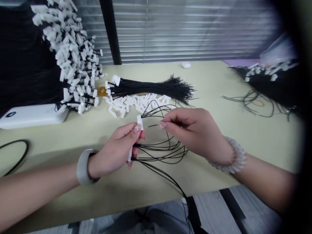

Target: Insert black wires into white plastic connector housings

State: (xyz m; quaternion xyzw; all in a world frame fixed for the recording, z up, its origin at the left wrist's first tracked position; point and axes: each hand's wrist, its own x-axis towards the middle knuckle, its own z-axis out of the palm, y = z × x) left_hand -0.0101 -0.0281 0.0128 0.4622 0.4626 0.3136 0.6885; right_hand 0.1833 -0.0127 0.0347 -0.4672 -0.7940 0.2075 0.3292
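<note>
Pale tabletop (pixel 209 78) spans mid-frame; at centre, your left hand (pixel 119 143), closed, grips a white connector housing (pixel 139 119); your right hand (pixel 195 130), fingertips together, pinches a black wire (pixel 153 125) just beside it

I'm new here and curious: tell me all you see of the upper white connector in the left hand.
The connector is a small, narrow white block, apparently plastic. It tilts slightly, held above the table, pinched at its lower end by the left hand. Black wires run rightward from its upper part. A single wire in the right hand points towards it; contact is unclear.
</note>
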